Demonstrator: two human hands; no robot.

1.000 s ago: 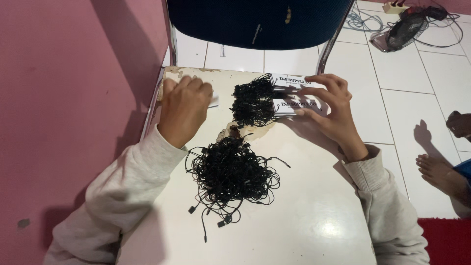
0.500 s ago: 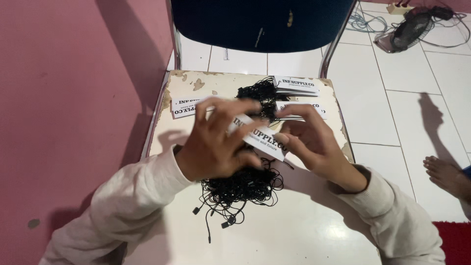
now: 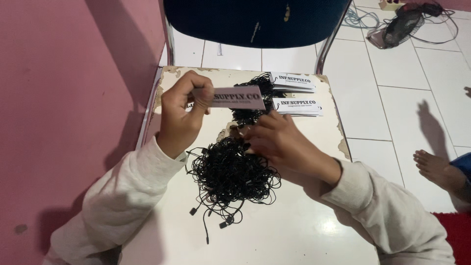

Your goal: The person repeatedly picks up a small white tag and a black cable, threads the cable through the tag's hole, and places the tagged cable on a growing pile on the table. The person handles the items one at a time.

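My left hand (image 3: 180, 117) is raised over the small white table (image 3: 294, 230) and pinches a narrow printed paper tag (image 3: 235, 97) by its left end. My right hand (image 3: 279, 143) rests lower, fingertips in the top of a tangled heap of black string loops (image 3: 229, 172). A second, smaller clump of black strings (image 3: 252, 100) lies farther back, partly hidden behind the held tag. Two stacks of the same white tags (image 3: 296, 93) sit at the table's far right corner.
A dark blue chair with metal legs (image 3: 255, 22) stands just beyond the table. A pink wall (image 3: 64, 98) runs along the left. On the white tiled floor to the right are another person's bare foot (image 3: 436, 167) and a small fan with cables (image 3: 402, 24).
My left hand picked a tag up from the table's far left and lifted it. My right hand left the tag stacks and dropped to the black string heap.
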